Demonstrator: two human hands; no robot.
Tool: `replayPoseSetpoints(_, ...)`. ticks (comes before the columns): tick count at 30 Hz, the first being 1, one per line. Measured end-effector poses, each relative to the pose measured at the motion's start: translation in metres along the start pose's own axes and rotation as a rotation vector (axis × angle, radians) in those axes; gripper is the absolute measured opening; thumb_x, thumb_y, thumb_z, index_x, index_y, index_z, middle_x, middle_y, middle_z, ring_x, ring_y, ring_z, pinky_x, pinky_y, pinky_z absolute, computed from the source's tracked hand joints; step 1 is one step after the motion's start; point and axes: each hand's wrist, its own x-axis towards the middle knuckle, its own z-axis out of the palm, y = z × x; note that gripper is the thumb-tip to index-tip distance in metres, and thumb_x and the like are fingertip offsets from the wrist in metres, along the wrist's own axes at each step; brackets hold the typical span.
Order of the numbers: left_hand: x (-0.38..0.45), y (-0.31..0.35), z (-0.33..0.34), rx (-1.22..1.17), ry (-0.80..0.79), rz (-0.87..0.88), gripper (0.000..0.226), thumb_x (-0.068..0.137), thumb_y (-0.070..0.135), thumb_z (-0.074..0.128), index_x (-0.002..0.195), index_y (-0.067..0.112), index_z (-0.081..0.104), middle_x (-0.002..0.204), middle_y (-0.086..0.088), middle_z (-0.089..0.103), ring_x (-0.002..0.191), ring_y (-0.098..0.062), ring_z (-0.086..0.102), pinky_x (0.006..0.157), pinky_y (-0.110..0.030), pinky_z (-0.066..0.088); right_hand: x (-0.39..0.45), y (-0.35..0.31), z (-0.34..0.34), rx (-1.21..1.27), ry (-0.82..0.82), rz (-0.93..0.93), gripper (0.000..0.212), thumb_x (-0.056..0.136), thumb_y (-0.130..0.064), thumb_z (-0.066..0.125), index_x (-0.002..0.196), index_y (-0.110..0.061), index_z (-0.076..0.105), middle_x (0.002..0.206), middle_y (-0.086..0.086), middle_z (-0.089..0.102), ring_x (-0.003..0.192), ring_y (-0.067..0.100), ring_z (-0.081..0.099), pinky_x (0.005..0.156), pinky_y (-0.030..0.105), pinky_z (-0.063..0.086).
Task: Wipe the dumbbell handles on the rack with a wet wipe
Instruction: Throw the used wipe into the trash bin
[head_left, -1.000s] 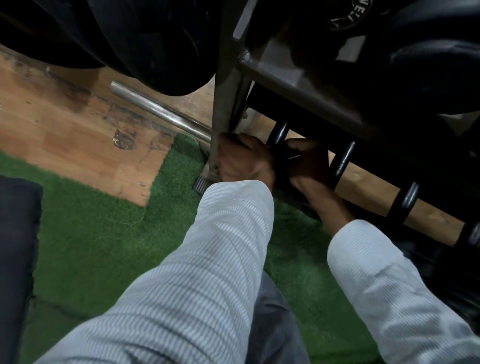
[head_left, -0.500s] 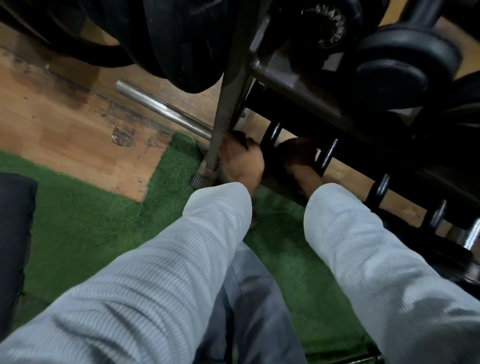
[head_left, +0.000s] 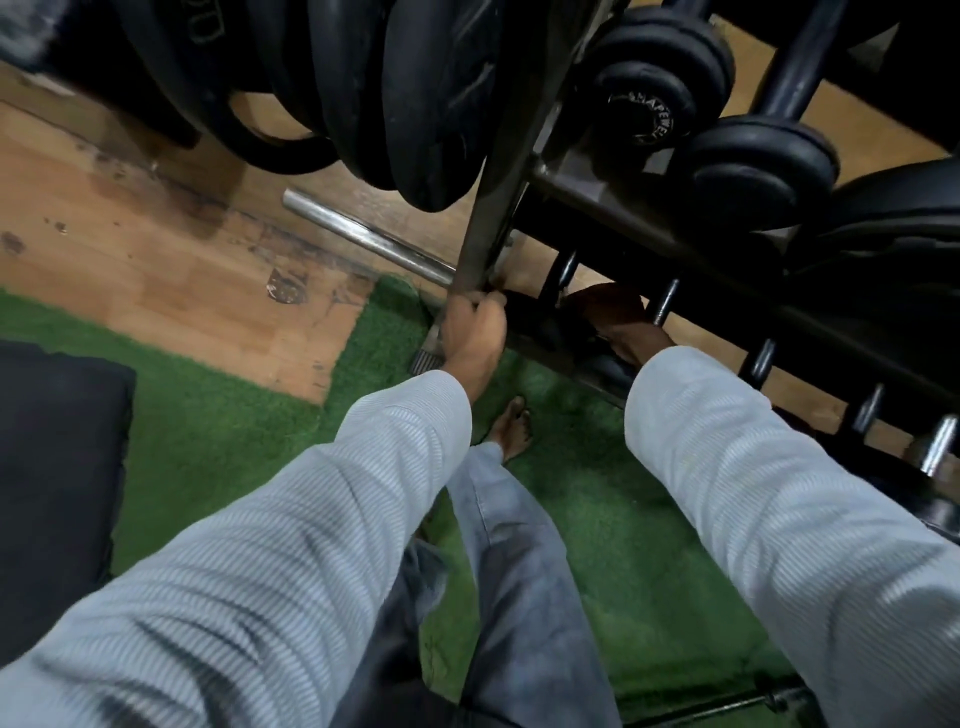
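Black rubber and dark steel up top: dumbbell rack (head_left: 582, 197) across the upper right, weight plates (head_left: 415, 104) hanging at its left end. Down on the lowest tier, a row of dumbbell handles (head_left: 666, 301) running off to the right, dark ones near, chromed ones far right. Left hand (head_left: 475, 327) low beside the rack's upright post (head_left: 488, 223), fingers curled, grip closed against the post's foot or the end dumbbell; cannot tell which. Right hand (head_left: 613, 312) reached in under the shelf rail, deep in shadow between two dark handles; cannot tell how far that grip is open or what it has hold of. Wet wipe not made out anywhere in the shadow. Pale ribbed sleeves (head_left: 322, 519) on both forearms. Below, green turf mat (head_left: 218, 415), a bare foot (head_left: 511, 426) on it, grey trousers. Beyond the mat, worn wooden floor (head_left: 156, 249) with a steel bar (head_left: 363, 236) lying across, running in behind the post.
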Motion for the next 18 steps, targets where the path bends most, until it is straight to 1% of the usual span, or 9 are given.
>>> replayPoseSetpoints(1, -0.008, 0.004, -0.004, 0.007, -0.023, -0.013, 0.036, 0.07, 0.034, 0.055, 0.101, 0.019, 0.066, 0.107, -0.009, 0.073, 0.102, -0.036, 0.069, 0.093, -0.05, 0.055, -0.01, -0.005, -0.001, 0.08, 0.008, -0.006, 0.027, 0.077, -0.03, 0.086, 0.1, -0.015, 0.082, 0.102, 0.003, 0.077, 0.095, 0.019, 0.072, 0.082, 0.034, 0.059)
replayPoseSetpoints(4, -0.039, 0.022, -0.019, 0.036, -0.09, 0.004, 0.012, 0.091, 0.014, 0.056, 0.097, 0.013, 0.066, 0.086, -0.004, 0.072, 0.074, -0.023, 0.063, 0.073, -0.036, 0.052, -0.043, -0.031, 0.001, 0.254, 0.023, -0.062, 0.023, 0.074, -0.032, 0.089, 0.091, -0.018, 0.082, 0.092, 0.002, 0.079, 0.09, 0.018, 0.074, 0.083, 0.037, 0.06)
replayPoseSetpoints(7, -0.057, 0.035, -0.042, 0.062, -0.111, 0.019, 0.013, 0.096, 0.008, 0.054, 0.097, 0.008, 0.067, 0.076, -0.004, 0.067, 0.06, -0.018, 0.057, 0.056, -0.029, 0.045, -0.083, -0.063, 0.013, 0.459, 0.028, -0.099, 0.016, 0.078, -0.002, 0.084, 0.092, -0.002, 0.079, 0.076, -0.002, 0.076, 0.072, 0.009, 0.072, 0.074, 0.029, 0.061)
replayPoseSetpoints(9, -0.065, 0.044, -0.065, 0.067, -0.107, 0.021, 0.015, 0.095, 0.01, 0.056, 0.099, 0.003, 0.069, 0.069, -0.004, 0.065, 0.051, -0.016, 0.053, 0.046, -0.025, 0.039, -0.114, -0.082, 0.026, 0.511, 0.037, -0.117, 0.016, 0.078, 0.005, 0.082, 0.092, 0.0, 0.075, 0.076, 0.003, 0.075, 0.072, 0.012, 0.072, 0.074, 0.032, 0.062)
replayPoseSetpoints(11, -0.073, 0.054, -0.094, 0.076, -0.098, 0.021, 0.016, 0.094, 0.012, 0.059, 0.099, 0.002, 0.071, 0.066, -0.005, 0.064, 0.046, -0.015, 0.049, 0.042, -0.023, 0.035, -0.145, -0.1, 0.041, 0.601, 0.048, -0.074, 0.03, 0.08, 0.002, 0.082, 0.107, 0.006, 0.07, 0.089, 0.013, 0.075, 0.08, 0.021, 0.072, 0.079, 0.039, 0.063)
replayPoseSetpoints(12, -0.076, 0.058, -0.112, 0.078, -0.088, 0.026, 0.016, 0.093, 0.012, 0.059, 0.097, 0.003, 0.072, 0.066, -0.006, 0.064, 0.045, -0.016, 0.048, 0.042, -0.023, 0.035, -0.161, -0.111, 0.049, 0.667, 0.049, -0.051, 0.033, 0.082, 0.002, 0.081, 0.112, 0.007, 0.068, 0.092, 0.013, 0.075, 0.077, 0.019, 0.072, 0.074, 0.035, 0.063)
replayPoseSetpoints(14, -0.081, 0.068, -0.148, 0.081, -0.086, 0.039, 0.017, 0.093, 0.011, 0.057, 0.088, 0.006, 0.073, 0.063, -0.006, 0.063, 0.044, -0.017, 0.048, 0.043, -0.023, 0.037, -0.192, -0.135, 0.066, 0.761, 0.051, -0.025, 0.023, 0.085, 0.001, 0.078, 0.106, 0.005, 0.07, 0.083, 0.008, 0.075, 0.065, 0.012, 0.069, 0.063, 0.025, 0.059)
replayPoseSetpoints(16, -0.085, 0.081, -0.188, 0.071, -0.094, 0.039, 0.02, 0.091, 0.011, 0.057, 0.075, 0.009, 0.069, 0.056, -0.003, 0.061, 0.043, -0.017, 0.047, 0.041, -0.021, 0.035, -0.218, -0.161, 0.086, 0.81, 0.034, -0.028, 0.006, 0.086, 0.001, 0.077, 0.092, 0.001, 0.074, 0.074, 0.003, 0.076, 0.065, 0.011, 0.068, 0.072, 0.027, 0.06)
replayPoseSetpoints(18, -0.086, 0.092, -0.23, 0.036, -0.113, 0.036, 0.02, 0.088, 0.012, 0.059, 0.068, 0.012, 0.063, 0.055, -0.004, 0.058, 0.042, -0.018, 0.044, 0.04, -0.019, 0.032, -0.247, -0.188, 0.111, 0.868, 0.014, -0.031, 0.005, 0.085, 0.0, 0.078, 0.09, 0.001, 0.076, 0.079, 0.009, 0.077, 0.074, 0.019, 0.07, 0.087, 0.039, 0.058)
